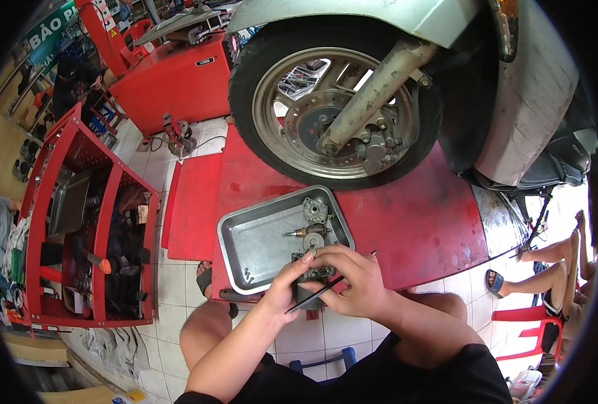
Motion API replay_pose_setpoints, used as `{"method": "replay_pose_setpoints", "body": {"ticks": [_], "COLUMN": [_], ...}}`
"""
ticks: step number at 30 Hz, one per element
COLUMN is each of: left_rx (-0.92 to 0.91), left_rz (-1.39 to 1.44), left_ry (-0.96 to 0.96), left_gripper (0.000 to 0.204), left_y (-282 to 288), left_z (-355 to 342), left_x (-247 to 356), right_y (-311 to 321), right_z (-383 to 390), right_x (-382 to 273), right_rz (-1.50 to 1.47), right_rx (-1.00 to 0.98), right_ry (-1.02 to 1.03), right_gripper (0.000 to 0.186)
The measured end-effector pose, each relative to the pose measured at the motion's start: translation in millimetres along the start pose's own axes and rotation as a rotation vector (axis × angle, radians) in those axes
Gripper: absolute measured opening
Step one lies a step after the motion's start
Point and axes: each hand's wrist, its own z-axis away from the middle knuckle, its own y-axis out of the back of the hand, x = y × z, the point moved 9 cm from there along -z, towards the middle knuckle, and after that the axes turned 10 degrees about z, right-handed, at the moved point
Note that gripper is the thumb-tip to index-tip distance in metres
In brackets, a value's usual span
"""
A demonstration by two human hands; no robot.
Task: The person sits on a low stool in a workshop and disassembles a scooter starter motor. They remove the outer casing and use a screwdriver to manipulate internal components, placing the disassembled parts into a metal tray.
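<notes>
My left hand (284,288) is closed on a dark grey metal engine part (318,273), perhaps a carburetor, above the near edge of the tray. A thin black rod (319,294) slants across the part, pinched by my right hand (354,281); its exact kind I cannot make out. My fingers hide much of the metal part. Beyond my hands, the silver metal tray (229,225) rests on the red platform. Inside it lie a round silver cover (315,211), a small brass-coloured part (302,232) and a few tiny screws (248,275).
A scooter's front wheel (245,87) stands on the red lift platform (413,222) just beyond the tray. To the left is a red tool trolley (100,229). A blue stool (322,363) is below me. Other people sit at the far left and right.
</notes>
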Motion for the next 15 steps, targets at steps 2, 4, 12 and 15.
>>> {"method": "replay_pose_setpoints", "body": {"ticks": [2, 4, 12, 15], "left_rx": [-0.038, -0.064, -0.056, -0.054], "left_rz": [0.01, 0.037, 0.007, 0.04], "left_ry": [-0.009, -0.022, 0.011, -0.008], "left_gripper": [0.049, 0.05, 0.054, 0.054], "left_y": [-5.4, -10.5, -3.6, 0.0], "left_z": [0.1, 0.8, -1.7, -0.3], "left_x": [0.3, 0.6, -2.5, -2.9], "right_y": [3.7, 6.5, 8.7, 11.5], "right_z": [0.6, -0.6, -5.2, -5.7], "right_x": [-3.0, -4.1, -6.5, -13.2], "right_rz": [0.032, 0.012, 0.014, 0.026], "right_rx": [-0.009, 0.063, 0.092, 0.115], "right_ry": [0.06, 0.141, 0.081, 0.165], "right_gripper": [0.031, 0.026, 0.024, 0.022]}}
